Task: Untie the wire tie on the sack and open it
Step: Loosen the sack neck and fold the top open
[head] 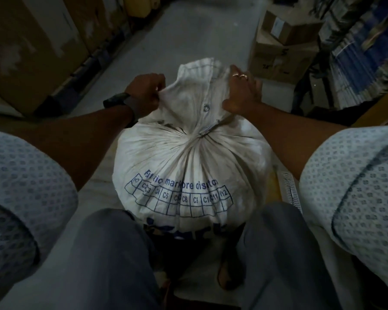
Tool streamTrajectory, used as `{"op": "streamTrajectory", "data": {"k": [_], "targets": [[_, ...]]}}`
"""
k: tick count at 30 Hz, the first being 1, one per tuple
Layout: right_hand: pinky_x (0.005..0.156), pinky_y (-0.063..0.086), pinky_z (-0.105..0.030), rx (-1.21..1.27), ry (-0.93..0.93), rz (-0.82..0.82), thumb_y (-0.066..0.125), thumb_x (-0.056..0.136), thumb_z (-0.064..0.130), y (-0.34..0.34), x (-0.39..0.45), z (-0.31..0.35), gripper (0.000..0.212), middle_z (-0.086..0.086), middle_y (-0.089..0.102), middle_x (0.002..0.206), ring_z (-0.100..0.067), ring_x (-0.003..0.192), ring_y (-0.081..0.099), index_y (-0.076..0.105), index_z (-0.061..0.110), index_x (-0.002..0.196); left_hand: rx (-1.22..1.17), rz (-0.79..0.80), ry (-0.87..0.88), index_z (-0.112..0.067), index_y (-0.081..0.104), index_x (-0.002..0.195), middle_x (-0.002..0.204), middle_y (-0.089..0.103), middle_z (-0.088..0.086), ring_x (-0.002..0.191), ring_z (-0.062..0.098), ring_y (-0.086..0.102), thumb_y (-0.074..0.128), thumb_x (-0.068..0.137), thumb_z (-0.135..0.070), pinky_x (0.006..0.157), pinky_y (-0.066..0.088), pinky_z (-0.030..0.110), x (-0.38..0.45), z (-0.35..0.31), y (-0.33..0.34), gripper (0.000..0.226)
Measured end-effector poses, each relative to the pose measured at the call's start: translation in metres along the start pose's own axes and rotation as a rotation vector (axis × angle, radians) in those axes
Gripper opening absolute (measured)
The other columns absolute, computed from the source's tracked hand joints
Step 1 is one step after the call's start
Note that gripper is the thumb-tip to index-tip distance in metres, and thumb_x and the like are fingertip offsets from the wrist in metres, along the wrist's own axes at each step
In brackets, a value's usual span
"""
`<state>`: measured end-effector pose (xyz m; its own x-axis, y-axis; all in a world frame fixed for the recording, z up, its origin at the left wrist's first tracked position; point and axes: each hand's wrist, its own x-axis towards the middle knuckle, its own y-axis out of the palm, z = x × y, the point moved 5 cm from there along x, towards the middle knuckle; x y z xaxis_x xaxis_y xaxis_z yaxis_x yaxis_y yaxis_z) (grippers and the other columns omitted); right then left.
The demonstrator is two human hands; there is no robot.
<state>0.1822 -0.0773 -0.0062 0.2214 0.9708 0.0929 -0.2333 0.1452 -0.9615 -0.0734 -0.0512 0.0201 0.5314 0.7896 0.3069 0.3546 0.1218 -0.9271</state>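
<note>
The white sack [184,166] stands on the floor [188,36] between the person's knees, its neck gathered tight just below both hands. The left hand [146,90] pinches the loose top cloth on one side; the right hand [242,90] grips the other side. Cardboard boxes [280,48] stand beyond the right hand.

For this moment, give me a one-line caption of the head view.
Both hands, left hand and right hand, grip the white sack's gathered top, its neck cinched shut.

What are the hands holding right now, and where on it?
Both hands, left and right, grip the sack by its loose top flap above the cinched neck, one on each side.
</note>
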Motion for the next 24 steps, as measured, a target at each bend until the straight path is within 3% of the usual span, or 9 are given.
{"op": "streamTrajectory", "data": {"k": [3, 6, 8, 10, 12, 14, 17, 20, 24], "targets": [[0.100, 0.039, -0.041, 0.054, -0.147, 0.029, 0.068, 0.072, 0.022, -0.015, -0.011, 0.006, 0.055, -0.006, 0.063, 0.097, -0.033, 0.108, 0.061, 0.052, 0.017, 0.125, 0.226, 0.094, 0.106, -0.003, 0.061, 0.077, 0.085, 0.062, 0.020, 0.082, 0.042, 0.059, 0.058, 0.060, 0.010, 0.065, 0.047, 0.044, -0.012, -0.010, -0.012, 0.022], [0.081, 0.049, -0.032, 0.009, -0.347, 0.210, 0.068, 0.071, 0.016, -0.024, -0.027, 0.018, 0.023, -0.011, 0.069, 0.097, -0.029, 0.094, 0.065, 0.069, 0.009, 0.093, 0.321, 0.139, 0.145, -0.012, 0.060, 0.074, 0.089, 0.061, 0.015, 0.083, 0.040, 0.059, 0.060, 0.058, 0.010, 0.065, 0.049, 0.044, -0.025, -0.003, -0.014, 0.028], [0.064, 0.046, -0.029, 0.014, -0.319, 0.474, 0.065, 0.068, 0.006, -0.020, -0.046, 0.026, 0.009, -0.019, 0.065, 0.082, -0.026, 0.073, 0.060, 0.067, 0.003, 0.076, 0.333, 0.160, 0.102, -0.015, 0.063, 0.078, 0.095, 0.061, 0.014, 0.089, 0.040, 0.058, 0.063, 0.060, 0.010, 0.070, 0.048, 0.043, -0.037, 0.003, -0.014, 0.031], [0.060, 0.047, -0.028, 0.065, -0.203, 0.778, 0.061, 0.066, 0.003, -0.014, -0.071, 0.028, 0.015, -0.018, 0.062, 0.077, -0.026, 0.070, 0.060, 0.068, 0.004, 0.079, 0.333, 0.163, 0.032, -0.015, 0.067, 0.083, 0.102, 0.058, 0.014, 0.095, 0.040, 0.054, 0.065, 0.066, 0.006, 0.077, 0.044, 0.042, -0.047, 0.006, -0.015, 0.027], [0.071, 0.056, -0.031, 0.079, -0.125, 1.026, 0.053, 0.071, -0.002, -0.007, -0.096, 0.032, 0.033, -0.018, 0.071, 0.089, -0.029, 0.081, 0.071, 0.073, 0.000, 0.098, 0.340, 0.208, -0.025, -0.018, 0.068, 0.083, 0.105, 0.053, 0.013, 0.098, 0.039, 0.051, 0.067, 0.070, 0.000, 0.079, 0.041, 0.042, -0.054, 0.007, -0.014, 0.023], [0.078, 0.059, -0.033, 0.098, -0.101, 1.145, 0.041, 0.080, -0.011, 0.001, -0.110, 0.036, 0.045, -0.016, 0.075, 0.102, -0.027, 0.087, 0.074, 0.072, 0.001, 0.109, 0.348, 0.306, -0.045, -0.024, 0.068, 0.082, 0.107, 0.049, 0.010, 0.100, 0.038, 0.051, 0.070, 0.070, -0.001, 0.079, 0.042, 0.041, -0.058, 0.008, -0.010, 0.025], [0.064, 0.059, -0.027, 0.248, -0.107, 0.996, 0.047, 0.084, -0.007, -0.002, -0.107, 0.043, 0.032, -0.013, 0.076, 0.094, -0.022, 0.073, 0.073, 0.074, -0.002, 0.102, 0.354, 0.392, -0.080, -0.025, 0.071, 0.079, 0.110, 0.048, 0.008, 0.099, 0.034, 0.054, 0.069, 0.071, 0.004, 0.078, 0.044, 0.040, -0.062, 0.008, -0.008, 0.030], [0.060, 0.058, -0.029, 0.444, -0.133, 0.590, 0.061, 0.079, -0.002, -0.017, -0.083, 0.044, 0.018, -0.017, 0.073, 0.079, -0.023, 0.065, 0.068, 0.074, -0.008, 0.090, 0.256, 0.219, -0.155, -0.018, 0.068, 0.082, 0.107, 0.055, 0.014, 0.093, 0.038, 0.058, 0.064, 0.075, 0.003, 0.072, 0.045, 0.038, -0.050, 0.003, -0.013, 0.023], [0.077, 0.060, -0.023, 0.306, -0.324, 0.220, 0.064, 0.079, -0.002, -0.018, -0.056, 0.045, 0.016, -0.007, 0.077, 0.090, -0.015, 0.083, 0.073, 0.078, 0.003, 0.086, -0.097, 0.166, -0.328, -0.015, 0.071, 0.097, 0.104, 0.066, 0.011, 0.097, 0.031, 0.064, 0.060, 0.079, -0.007, 0.080, 0.052, 0.033, -0.033, -0.013, 0.000, 0.022]]}}
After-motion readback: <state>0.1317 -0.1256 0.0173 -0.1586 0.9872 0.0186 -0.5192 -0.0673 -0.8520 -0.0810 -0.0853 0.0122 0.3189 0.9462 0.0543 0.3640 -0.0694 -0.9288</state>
